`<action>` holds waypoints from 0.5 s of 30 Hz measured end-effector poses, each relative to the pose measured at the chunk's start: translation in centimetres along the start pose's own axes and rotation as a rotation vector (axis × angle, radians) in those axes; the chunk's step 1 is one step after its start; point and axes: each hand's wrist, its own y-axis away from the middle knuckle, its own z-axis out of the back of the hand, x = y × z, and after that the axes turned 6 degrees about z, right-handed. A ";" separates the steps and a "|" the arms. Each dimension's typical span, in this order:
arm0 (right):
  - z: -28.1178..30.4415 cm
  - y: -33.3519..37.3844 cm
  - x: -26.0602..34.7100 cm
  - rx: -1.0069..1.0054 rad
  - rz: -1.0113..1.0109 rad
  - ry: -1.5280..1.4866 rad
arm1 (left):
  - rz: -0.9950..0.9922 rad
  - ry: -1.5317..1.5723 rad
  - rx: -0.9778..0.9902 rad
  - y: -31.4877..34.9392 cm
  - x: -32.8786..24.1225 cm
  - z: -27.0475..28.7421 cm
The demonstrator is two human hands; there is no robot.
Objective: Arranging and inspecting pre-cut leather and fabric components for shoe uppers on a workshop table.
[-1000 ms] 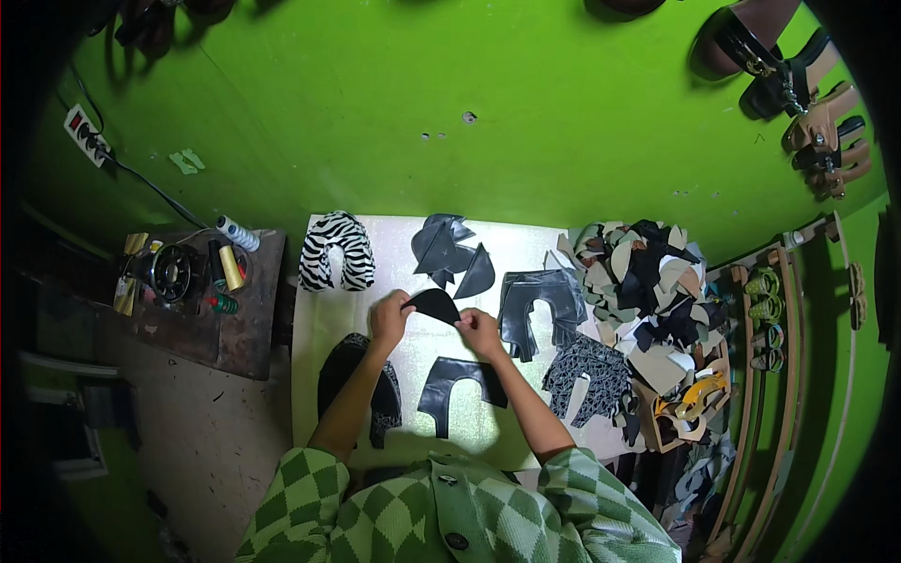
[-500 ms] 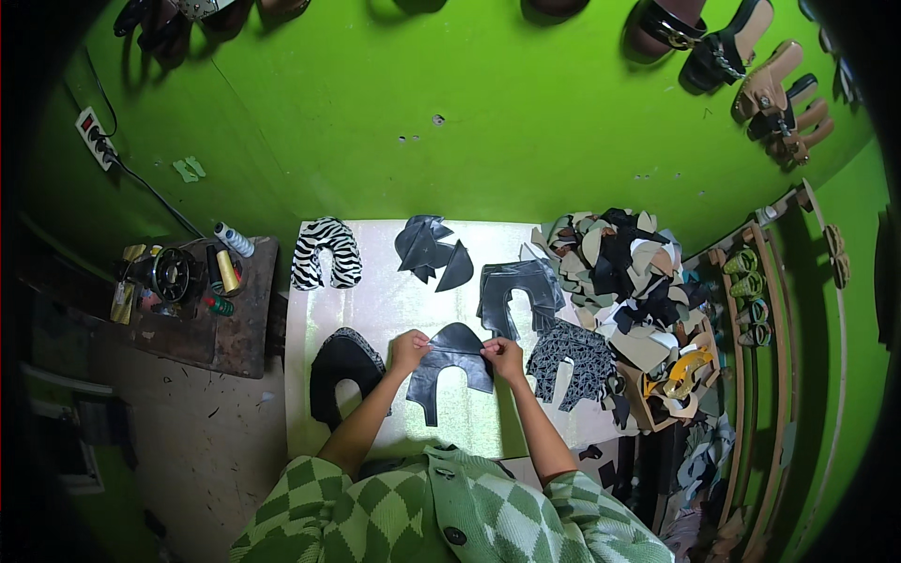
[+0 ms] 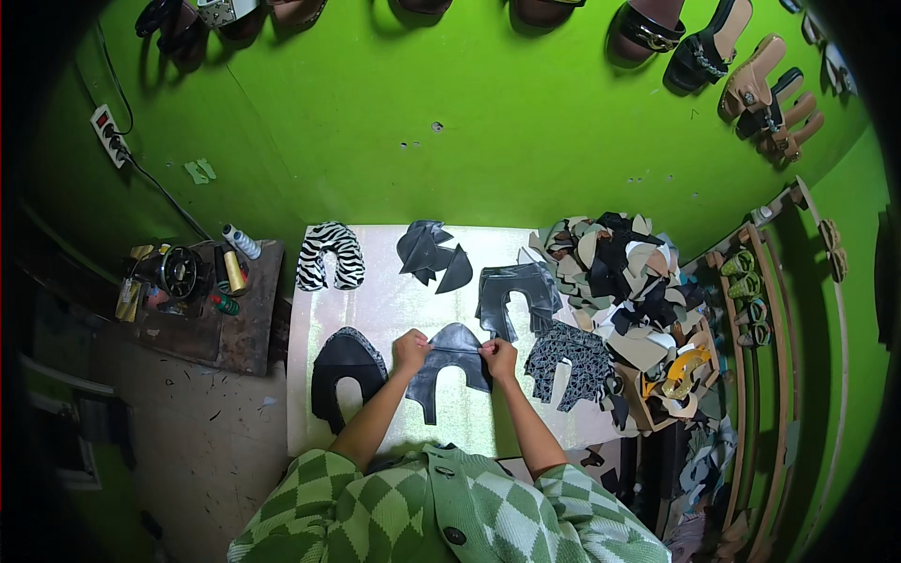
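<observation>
On the pale tabletop, a black arch-shaped shoe upper piece lies in front of me. A pointed black toe piece meets its upper edge along a seam line. My left hand pinches the left end of that line, fingers closed. At the right end my right hand pinches it likewise. Left of them lies a stack of black upper pieces with patterned edges. To the right are black-and-white patterned pieces, with a stack of plain black arch pieces beyond.
Zebra-striped pieces and loose black toe pieces lie at the table's far side. A heap of scraps and a box with yellow-handled scissors stand right. A sewing machine stands on a dark table left. Sandals line the green wall.
Both hands keep their pinch on the black pieces, with barely any movement. The whole view has shifted slightly.
</observation>
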 end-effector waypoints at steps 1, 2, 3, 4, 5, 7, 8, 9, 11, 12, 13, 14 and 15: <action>-0.1 0.0 -0.2 -0.010 0.011 0.028 | -0.002 -0.001 0.001 0.0 -0.1 0.0; -0.2 0.0 -0.4 -0.021 0.021 0.055 | -0.009 -0.015 -0.001 0.0 -0.3 0.0; -0.3 0.0 -0.3 -0.020 0.022 0.054 | -0.012 -0.030 -0.005 -0.1 -0.1 0.0; -0.3 0.0 -0.2 -0.027 0.032 0.063 | -0.012 -0.031 -0.007 -0.1 0.1 -0.1; -0.4 0.0 -0.2 -0.035 0.042 0.073 | -0.024 -0.017 -0.020 -0.1 0.3 -0.1; -0.3 0.0 0.5 -0.025 0.029 0.079 | -0.037 -0.004 -0.032 -0.2 0.2 -0.1; -0.3 0.1 0.8 -0.014 0.016 0.086 | -0.017 -0.003 -0.031 -0.2 0.2 0.0; -0.3 0.2 0.9 -0.017 0.012 0.085 | 0.002 -0.002 -0.025 0.1 -0.2 0.0; -0.3 0.5 1.2 -0.074 0.178 0.228 | -0.074 -0.090 -0.086 0.7 -1.0 0.0; -0.3 0.7 1.5 -0.077 0.176 0.227 | -0.150 -0.175 -0.153 1.2 -1.8 0.2; -0.4 1.1 1.5 -0.081 0.304 0.200 | -0.151 -0.176 -0.149 1.8 -2.8 0.5; -0.5 1.4 1.5 -0.085 0.431 0.171 | -0.273 -0.222 -0.143 2.6 -3.9 0.8; -0.7 2.1 1.6 -0.025 0.464 0.238 | -0.393 -0.267 -0.143 3.1 -4.6 1.1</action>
